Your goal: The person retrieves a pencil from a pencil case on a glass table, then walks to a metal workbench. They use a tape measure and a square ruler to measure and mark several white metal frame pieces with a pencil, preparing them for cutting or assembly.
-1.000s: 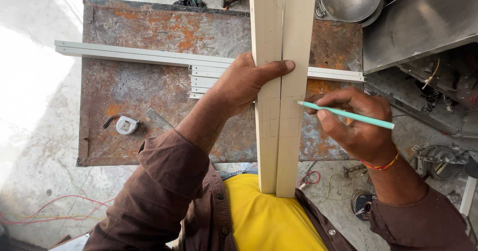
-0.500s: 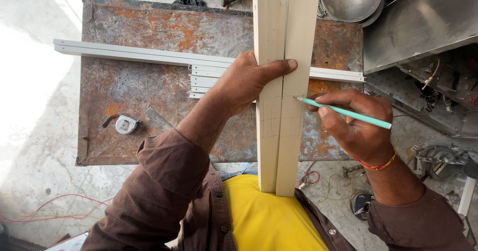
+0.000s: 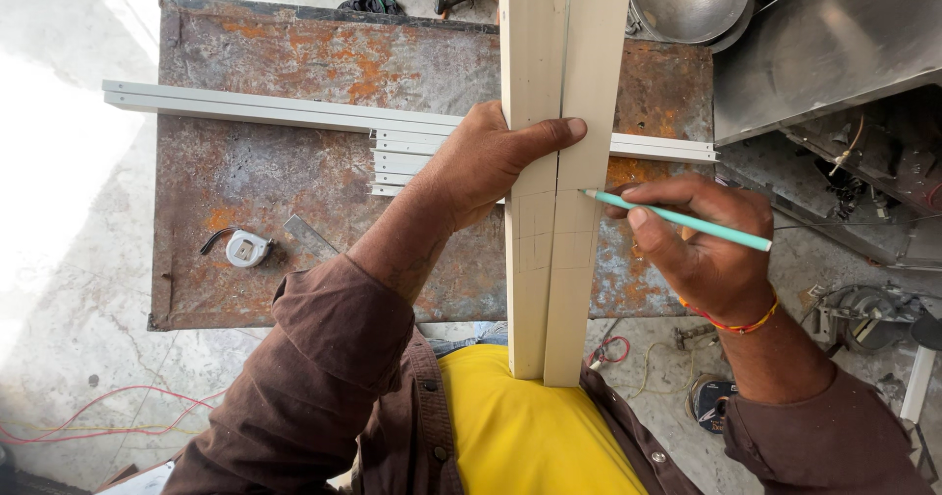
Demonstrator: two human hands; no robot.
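My pencil [image 3: 677,218] tip is now touching the right strip [image 3: 587,161]. My left hand [image 3: 491,161] is clamping both strips [image 3: 535,63] while my right hand [image 3: 702,245] is pinching the pencil; marking needs steadiness.

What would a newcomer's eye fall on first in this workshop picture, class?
Two pale strips run down the middle, side by side, clamped in the grip of the left hand. The right hand sets the tip of a green pencil against the right strip, near faint pencil lines. Beneath lies a rusty metal table with a long white rail across it and a tape measure at its left.
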